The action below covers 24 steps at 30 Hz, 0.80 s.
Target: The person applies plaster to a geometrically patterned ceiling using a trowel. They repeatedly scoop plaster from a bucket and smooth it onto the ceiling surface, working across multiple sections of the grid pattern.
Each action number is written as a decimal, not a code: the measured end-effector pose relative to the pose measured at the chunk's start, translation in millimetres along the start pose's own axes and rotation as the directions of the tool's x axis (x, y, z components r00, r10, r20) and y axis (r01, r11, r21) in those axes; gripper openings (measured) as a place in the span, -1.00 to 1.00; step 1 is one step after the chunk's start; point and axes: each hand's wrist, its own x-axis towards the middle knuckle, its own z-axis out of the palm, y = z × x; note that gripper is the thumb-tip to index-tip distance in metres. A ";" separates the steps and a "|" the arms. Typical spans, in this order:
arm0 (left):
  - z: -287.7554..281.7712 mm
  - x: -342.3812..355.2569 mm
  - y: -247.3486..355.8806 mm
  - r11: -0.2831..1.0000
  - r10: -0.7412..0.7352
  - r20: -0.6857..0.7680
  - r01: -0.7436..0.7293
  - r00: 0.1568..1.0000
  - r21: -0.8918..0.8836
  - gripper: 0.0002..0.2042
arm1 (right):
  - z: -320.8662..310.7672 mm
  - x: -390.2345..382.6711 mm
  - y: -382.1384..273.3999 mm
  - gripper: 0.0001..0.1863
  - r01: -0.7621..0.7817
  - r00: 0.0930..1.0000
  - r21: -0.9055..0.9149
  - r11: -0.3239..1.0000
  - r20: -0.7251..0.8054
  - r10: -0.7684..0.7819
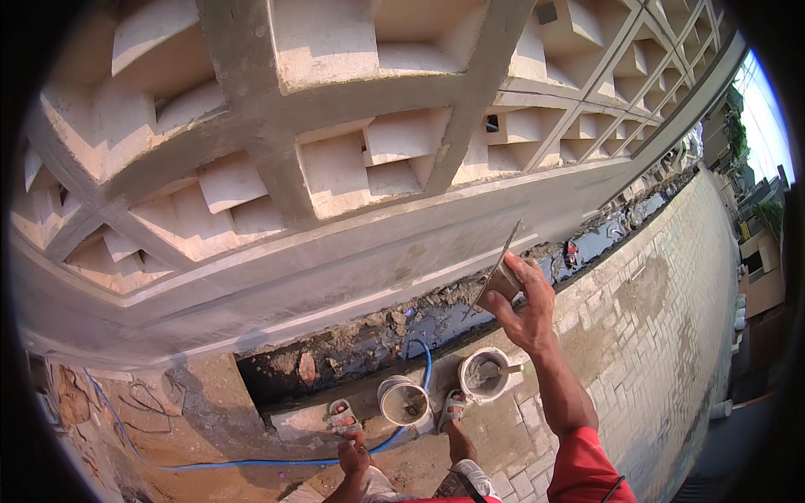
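Observation:
My right hand [524,306] grips a flat metal plastering trowel [499,277], raised in front of the smooth grey plinth [402,251] of a wall; whether the blade touches it I cannot tell. Low at the bottom centre, my left hand [354,454] has curled fingers; what they hold, if anything, I cannot make out. Beyond it stand a white bucket [392,387] with murky contents and a second white bucket [470,386] holding grey mortar and a tool with a pale handle [514,369]. My sandalled feet [451,411] flank the first bucket.
Above the plinth rises a concrete lattice screen [386,142]. An open drain [293,369] with dark water and rubble runs along its foot. A blue hose [268,461] crosses the dirt and dips into the drain. A paved lane [646,327] stretches right toward buildings [759,268].

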 end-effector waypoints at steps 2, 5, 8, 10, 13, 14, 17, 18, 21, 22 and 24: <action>17.4 -22.2 -11.0 0.997 -0.071 -0.026 0.071 0.997 0.025 -0.65 | 11.8 40.4 15.2 -0.23 0.243 0.967 -0.295 0.924 0.002 -0.253; 40.3 -26.7 -5.3 0.995 -0.094 -0.113 0.091 0.989 -0.031 -0.47 | 18.6 79.2 34.5 -0.15 0.351 0.936 -0.422 0.836 0.142 -0.322; 47.7 -39.7 14.0 0.997 -0.014 -0.198 -0.003 0.980 -0.082 -0.32 | 18.5 102.4 45.6 -0.12 0.489 0.867 -0.511 0.707 0.199 -0.457; 45.7 -42.5 19.3 0.985 0.013 -0.285 -0.061 0.958 -0.163 -0.26 | 14.5 114.6 56.1 -0.13 0.509 0.854 -0.570 0.645 0.245 -0.458; 62.8 -48.2 17.4 0.997 -0.002 -0.380 -0.029 0.925 -0.076 -0.39 | 14.0 126.0 62.6 -0.15 0.567 0.813 -0.580 0.584 0.281 -0.510; 73.7 -49.5 11.0 0.999 -0.017 -0.390 -0.004 0.920 -0.054 -0.41 | 14.4 130.0 60.8 -0.15 0.585 0.798 -0.574 0.573 0.282 -0.532; 88.2 -50.1 4.7 0.985 -0.160 -0.218 0.140 0.963 -0.101 -0.42 | 15.1 140.4 55.8 -0.16 0.601 0.784 -0.593 0.536 0.308 -0.539; 90.0 -47.5 4.4 0.964 -0.232 -0.095 0.216 0.968 -0.157 -0.44 | 15.7 141.9 56.0 -0.16 0.600 0.785 -0.605 0.523 0.319 -0.530; 49.6 -51.3 39.8 0.994 -0.017 -0.282 0.047 0.959 0.101 -0.52 | 5.9 134.9 72.6 -0.18 0.595 0.788 -0.627 0.503 0.330 -0.520; 38.4 -51.8 46.9 0.996 0.036 -0.330 -0.006 0.943 0.090 -0.53 | -1.8 130.8 77.1 -0.18 0.575 0.807 -0.641 0.509 0.342 -0.481; 42.9 -53.7 45.4 0.993 -0.015 -0.376 -0.031 0.927 -0.117 -0.56 | -5.7 125.4 80.4 -0.17 0.554 0.826 -0.648 0.522 0.354 -0.438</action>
